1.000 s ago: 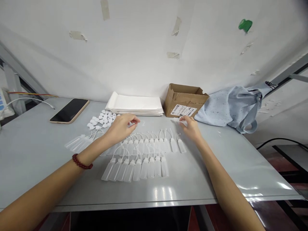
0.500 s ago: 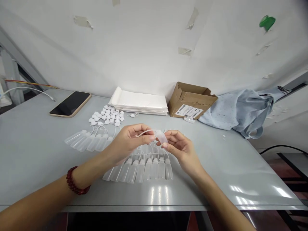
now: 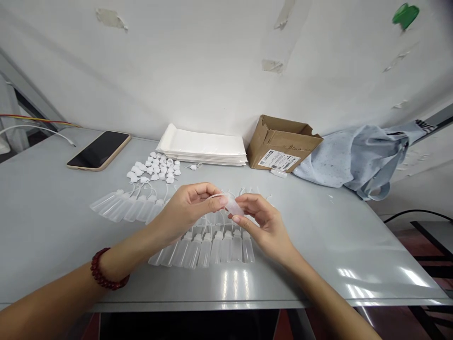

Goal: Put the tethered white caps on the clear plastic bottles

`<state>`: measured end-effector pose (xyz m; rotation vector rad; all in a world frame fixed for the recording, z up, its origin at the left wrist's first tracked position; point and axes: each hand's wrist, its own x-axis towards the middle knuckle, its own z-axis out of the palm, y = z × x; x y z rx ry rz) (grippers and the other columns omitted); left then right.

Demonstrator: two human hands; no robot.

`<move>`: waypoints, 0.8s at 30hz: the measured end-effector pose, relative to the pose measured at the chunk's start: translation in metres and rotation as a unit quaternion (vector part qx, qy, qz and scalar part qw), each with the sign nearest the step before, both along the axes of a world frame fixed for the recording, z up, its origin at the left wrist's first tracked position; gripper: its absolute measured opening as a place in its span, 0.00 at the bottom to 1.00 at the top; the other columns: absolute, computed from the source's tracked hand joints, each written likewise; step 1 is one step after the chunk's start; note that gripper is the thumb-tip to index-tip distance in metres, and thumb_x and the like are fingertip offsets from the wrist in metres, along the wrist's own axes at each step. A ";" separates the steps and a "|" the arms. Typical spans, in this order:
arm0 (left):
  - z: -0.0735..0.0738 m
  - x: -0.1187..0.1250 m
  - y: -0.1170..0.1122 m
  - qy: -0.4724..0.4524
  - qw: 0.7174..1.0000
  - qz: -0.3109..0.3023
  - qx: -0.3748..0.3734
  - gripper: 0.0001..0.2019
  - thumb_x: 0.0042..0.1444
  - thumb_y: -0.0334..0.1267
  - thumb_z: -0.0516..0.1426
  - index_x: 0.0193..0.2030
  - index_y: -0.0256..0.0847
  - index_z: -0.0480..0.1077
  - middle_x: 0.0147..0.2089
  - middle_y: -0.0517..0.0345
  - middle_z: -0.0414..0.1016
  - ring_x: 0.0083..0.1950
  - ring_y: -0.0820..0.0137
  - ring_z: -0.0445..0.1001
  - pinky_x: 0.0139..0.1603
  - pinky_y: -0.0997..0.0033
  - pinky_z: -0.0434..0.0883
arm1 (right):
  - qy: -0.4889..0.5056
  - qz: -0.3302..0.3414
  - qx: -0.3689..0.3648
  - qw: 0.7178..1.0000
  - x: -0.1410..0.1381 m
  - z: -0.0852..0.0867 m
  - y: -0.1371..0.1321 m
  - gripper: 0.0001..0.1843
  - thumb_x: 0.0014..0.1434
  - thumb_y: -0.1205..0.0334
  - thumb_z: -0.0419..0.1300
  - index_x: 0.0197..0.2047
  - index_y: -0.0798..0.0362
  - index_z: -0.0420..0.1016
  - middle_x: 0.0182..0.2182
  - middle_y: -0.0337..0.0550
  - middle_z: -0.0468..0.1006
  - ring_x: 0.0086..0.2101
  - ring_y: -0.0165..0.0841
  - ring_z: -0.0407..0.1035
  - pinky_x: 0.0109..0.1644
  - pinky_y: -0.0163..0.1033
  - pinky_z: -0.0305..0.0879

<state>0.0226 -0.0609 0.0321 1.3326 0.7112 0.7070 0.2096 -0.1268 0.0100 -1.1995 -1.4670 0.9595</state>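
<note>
Over the middle of the table, both hands meet at a small translucent plastic bottle (image 3: 234,206). My right hand (image 3: 268,225) grips its body between thumb and fingers. At the neck end, my left hand (image 3: 191,205) pinches it, with a thin pale strap curving over the fingers; the neck itself is mostly hidden. Below the hands lies a row of similar bottles (image 3: 216,248) with looped straps, and more show partly behind the fingers. Another group of bottles (image 3: 136,208) fans out left of my left wrist. Behind that group is a pile of small white caps (image 3: 155,166).
A phone (image 3: 99,150) lies at the back left of the grey table (image 3: 318,264). White envelopes (image 3: 207,144) are stacked against the wall. Right of them stand an open cardboard box (image 3: 283,148) with a clear small piece before it, and a light blue cloth bag (image 3: 339,158).
My left fingers have shifted slightly onto the bottle's neck end, and the strap's free end, which stuck out leftward, is now largely covered. The camera view has moved a little.
</note>
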 end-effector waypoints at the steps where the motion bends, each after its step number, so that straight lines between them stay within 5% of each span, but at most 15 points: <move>1: 0.000 0.000 0.000 0.011 1.000 0.005 0.004 0.09 0.55 0.44 0.62 0.32 0.41 0.73 0.31 0.63 0.72 0.35 0.75 0.69 0.39 0.75 0.67 | -0.019 0.000 0.017 1.000 0.000 -0.001 0.000 0.12 0.57 0.63 0.63 0.45 0.48 0.70 0.39 0.40 0.74 0.37 0.31 0.70 0.43 0.40 0.68; 6: 0.000 0.000 -0.001 0.041 0.998 0.029 0.030 0.10 0.53 0.46 0.63 0.33 0.41 0.72 0.33 0.63 0.74 0.36 0.73 0.71 0.41 0.73 0.68 | -0.058 -0.005 0.060 0.997 -0.001 -0.005 -0.001 0.12 0.58 0.65 0.62 0.46 0.48 0.70 0.41 0.41 0.75 0.39 0.31 0.71 0.44 0.40 0.69; 13: -0.002 0.001 -0.002 0.035 0.999 -0.008 0.028 0.11 0.56 0.45 0.60 0.44 0.45 0.75 0.37 0.60 0.77 0.41 0.70 0.74 0.46 0.70 0.70 | 0.019 0.012 0.010 1.000 -0.006 -0.002 -0.003 0.17 0.59 0.63 0.62 0.50 0.46 0.64 0.38 0.41 0.79 0.37 0.33 0.76 0.43 0.42 0.71; 24: -0.011 0.006 -0.005 0.025 0.998 -0.054 -0.027 0.09 0.56 0.44 0.60 0.35 0.41 0.75 0.37 0.59 0.76 0.43 0.68 0.73 0.45 0.68 0.71 | 0.014 0.050 0.014 0.999 -0.011 -0.008 -0.007 0.25 0.58 0.64 0.62 0.58 0.45 0.64 0.42 0.42 0.78 0.35 0.34 0.77 0.42 0.44 0.75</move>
